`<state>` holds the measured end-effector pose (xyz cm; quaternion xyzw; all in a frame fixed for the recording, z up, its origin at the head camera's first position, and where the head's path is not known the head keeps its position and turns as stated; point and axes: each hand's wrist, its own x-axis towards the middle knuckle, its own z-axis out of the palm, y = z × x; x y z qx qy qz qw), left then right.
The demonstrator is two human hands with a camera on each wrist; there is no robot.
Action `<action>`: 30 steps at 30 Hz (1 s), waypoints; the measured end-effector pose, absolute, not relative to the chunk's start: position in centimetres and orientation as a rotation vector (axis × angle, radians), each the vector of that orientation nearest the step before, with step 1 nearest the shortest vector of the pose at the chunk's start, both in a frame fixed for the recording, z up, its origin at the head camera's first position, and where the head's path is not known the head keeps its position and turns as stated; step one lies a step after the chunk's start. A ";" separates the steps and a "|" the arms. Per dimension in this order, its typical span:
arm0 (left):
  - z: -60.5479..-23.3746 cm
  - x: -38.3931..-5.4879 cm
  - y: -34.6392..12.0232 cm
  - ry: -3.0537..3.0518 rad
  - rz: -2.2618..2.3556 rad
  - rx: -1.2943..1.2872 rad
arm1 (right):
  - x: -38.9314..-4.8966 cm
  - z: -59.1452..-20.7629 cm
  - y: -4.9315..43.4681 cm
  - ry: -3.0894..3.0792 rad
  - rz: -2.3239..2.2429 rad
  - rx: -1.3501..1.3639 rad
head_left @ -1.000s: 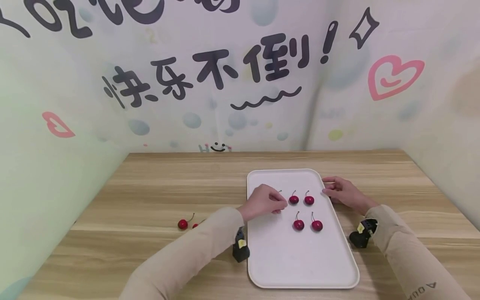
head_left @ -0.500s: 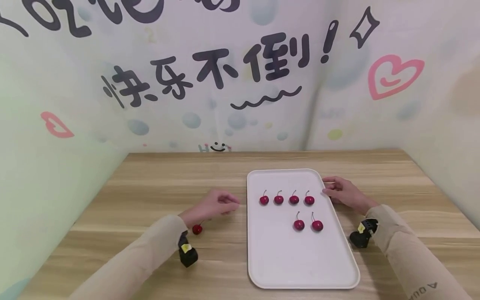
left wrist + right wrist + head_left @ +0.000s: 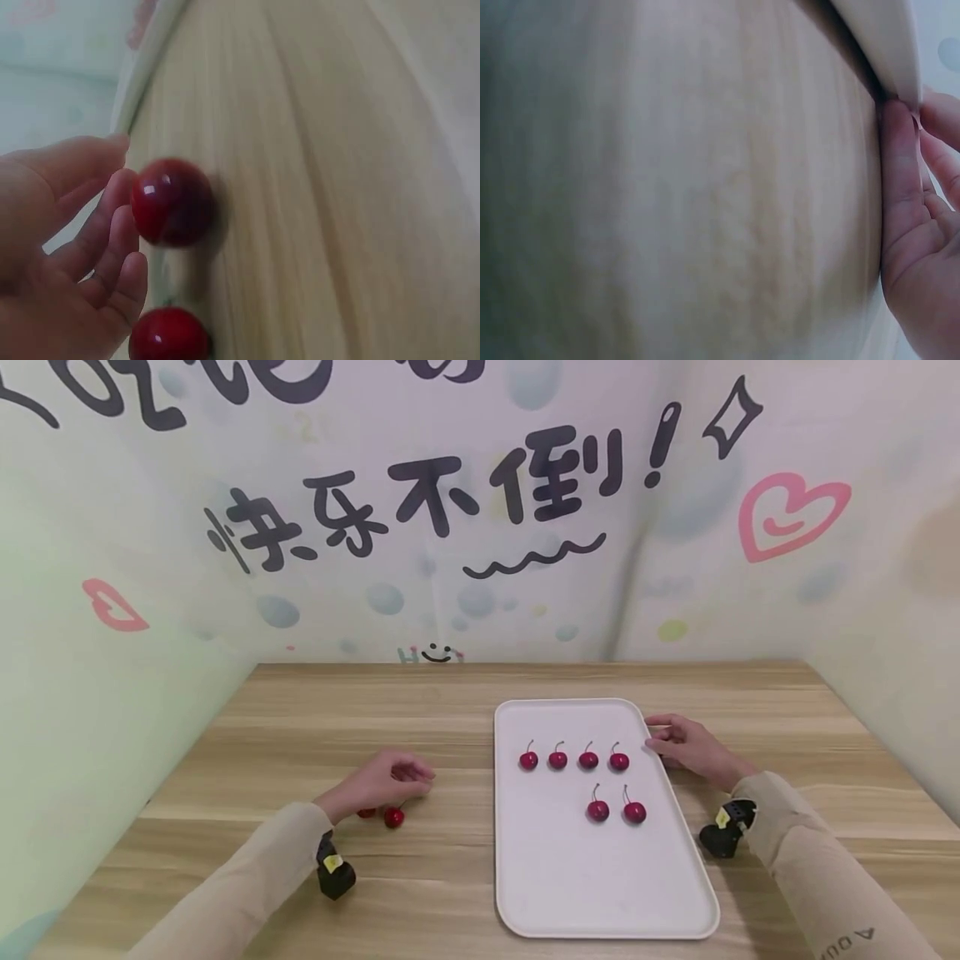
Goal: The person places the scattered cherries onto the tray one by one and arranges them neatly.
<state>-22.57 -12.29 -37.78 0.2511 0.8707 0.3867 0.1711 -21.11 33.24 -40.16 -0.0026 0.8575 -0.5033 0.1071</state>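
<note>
My left hand [image 3: 382, 781] is over the wood table, its fingers loosely bent with nothing between them. Just below it lie two red cherries, one [image 3: 393, 817] in plain sight and the other [image 3: 366, 813] mostly covered by the wrist. In the left wrist view a shiny cherry [image 3: 172, 202] overlaps the fingertips, with a second cherry [image 3: 169, 335] lower down. At the tray's right side, my right hand [image 3: 693, 750] pinches the rim of the white tray [image 3: 592, 893], thumb and fingers on either side of the edge [image 3: 896, 60].
On the tray, several stemmed cherries [image 3: 558, 760] form a row toward the back, and two more cherries [image 3: 597, 811] sit in front of its right part. A printed cloth [image 3: 420, 593] hangs behind the wooden table [image 3: 360, 702].
My left hand has moved left, off the tray and over to the loose cherries, uncovering the left end of the back row. The right hand stays at the tray's edge.
</note>
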 end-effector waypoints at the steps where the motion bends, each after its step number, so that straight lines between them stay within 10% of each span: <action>1: -37.8 -22.6 -12.5 2.471 1.089 0.738 | -21.1 -40.1 33.2 2.526 -1.480 -0.008; 30: -38.1 -23.6 -12.9 2.415 0.955 0.749 | -20.8 -39.9 33.0 2.507 -1.538 -0.033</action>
